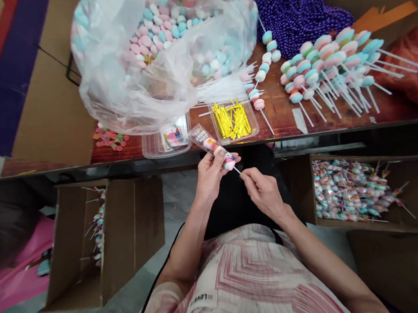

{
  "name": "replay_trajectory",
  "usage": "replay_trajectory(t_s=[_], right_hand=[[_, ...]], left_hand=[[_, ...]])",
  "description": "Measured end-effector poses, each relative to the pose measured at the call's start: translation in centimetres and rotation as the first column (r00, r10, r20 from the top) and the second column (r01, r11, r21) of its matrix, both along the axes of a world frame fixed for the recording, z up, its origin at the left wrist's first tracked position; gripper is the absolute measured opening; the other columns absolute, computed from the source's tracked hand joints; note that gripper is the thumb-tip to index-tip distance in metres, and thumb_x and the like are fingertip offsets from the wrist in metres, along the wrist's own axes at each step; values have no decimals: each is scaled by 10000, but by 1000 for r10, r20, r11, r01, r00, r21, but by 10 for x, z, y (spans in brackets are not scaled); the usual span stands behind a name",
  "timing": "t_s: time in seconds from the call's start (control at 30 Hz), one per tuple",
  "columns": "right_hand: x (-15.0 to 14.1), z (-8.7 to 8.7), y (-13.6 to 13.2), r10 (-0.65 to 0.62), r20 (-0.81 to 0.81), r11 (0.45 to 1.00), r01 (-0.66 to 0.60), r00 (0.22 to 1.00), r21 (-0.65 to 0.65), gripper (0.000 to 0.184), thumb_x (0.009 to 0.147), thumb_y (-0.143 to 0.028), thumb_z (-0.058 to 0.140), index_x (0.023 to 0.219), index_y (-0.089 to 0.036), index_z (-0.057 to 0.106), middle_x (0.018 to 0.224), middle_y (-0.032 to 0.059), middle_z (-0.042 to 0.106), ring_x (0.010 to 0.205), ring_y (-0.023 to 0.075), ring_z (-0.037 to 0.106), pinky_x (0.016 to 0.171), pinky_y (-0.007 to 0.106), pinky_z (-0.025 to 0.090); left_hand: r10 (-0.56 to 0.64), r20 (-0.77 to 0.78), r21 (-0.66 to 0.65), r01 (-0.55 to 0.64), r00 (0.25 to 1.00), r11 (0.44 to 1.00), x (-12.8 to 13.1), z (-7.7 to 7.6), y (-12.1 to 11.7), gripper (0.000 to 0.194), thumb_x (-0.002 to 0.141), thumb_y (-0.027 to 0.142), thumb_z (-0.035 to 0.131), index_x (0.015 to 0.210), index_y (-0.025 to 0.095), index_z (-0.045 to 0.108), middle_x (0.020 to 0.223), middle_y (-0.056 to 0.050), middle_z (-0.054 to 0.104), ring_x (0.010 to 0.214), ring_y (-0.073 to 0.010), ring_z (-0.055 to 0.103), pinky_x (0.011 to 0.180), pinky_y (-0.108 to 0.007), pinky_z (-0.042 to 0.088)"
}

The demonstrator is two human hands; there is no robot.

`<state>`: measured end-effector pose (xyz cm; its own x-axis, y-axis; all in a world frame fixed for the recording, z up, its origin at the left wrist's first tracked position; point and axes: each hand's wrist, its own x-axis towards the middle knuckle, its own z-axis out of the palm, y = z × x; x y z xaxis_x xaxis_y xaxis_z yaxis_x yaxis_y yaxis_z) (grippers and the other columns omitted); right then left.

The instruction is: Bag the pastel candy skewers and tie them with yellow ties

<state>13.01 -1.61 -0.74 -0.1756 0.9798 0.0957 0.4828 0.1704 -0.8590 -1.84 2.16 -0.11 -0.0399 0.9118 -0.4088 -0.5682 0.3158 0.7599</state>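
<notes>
Just in front of the table edge, my left hand [210, 175] is closed around a candy skewer [230, 164] inside a printed clear plastic bag [199, 135]. The bag's flat end points up and left, past the fingers. My right hand [261, 186] pinches the white stick [237, 170] at the bag's lower end. Yellow twist ties [232, 119] fill a clear tray on the table just above my hands. Left of it, a second clear tray [150, 146] holds printed bags [175, 136].
A large plastic sack [137, 99] of pastel candies stands at the back. Several unwrapped candy skewers [329, 63] are piled at right, near purple cord [297, 6]. Cardboard boxes [129, 222] with wrapped skewers [350, 187] flank me below the table. Loose ring candies [111, 139] lie at left.
</notes>
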Motion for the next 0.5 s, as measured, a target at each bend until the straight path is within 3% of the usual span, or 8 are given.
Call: replay_trajectory(t_s=[0.23,0.37,0.5], right_hand=[[0,-7,2,45,118,984,-65,992,164,254,1003,-305,462,1031,-206,694,804,47,715,644,143,650,627,240,470],[10,-13,6,59,164,969,-95,985,228,270,1012,-261,461,1070,-206,719,886,57,757,739,154,708,704,238,520],[20,-19,12,100,223,942,-165,970,294,264,1003,-234,491,1091,-194,738,847,60,760,733,162,718,711,241,538]], left_hand=[[-62,1,-29,62,998,998,-11,0,2,457,738,573,770,858,150,650,890,-152,778,878,-292,765,786,-383,588],[-25,-97,-42,21,995,999,-15,-1,1,513,775,649,690,841,143,646,822,-139,775,894,-290,764,821,-397,592],[-100,-155,-55,92,983,994,-23,-6,0,556,777,690,657,865,141,649,826,-127,779,917,-286,761,857,-410,585]])
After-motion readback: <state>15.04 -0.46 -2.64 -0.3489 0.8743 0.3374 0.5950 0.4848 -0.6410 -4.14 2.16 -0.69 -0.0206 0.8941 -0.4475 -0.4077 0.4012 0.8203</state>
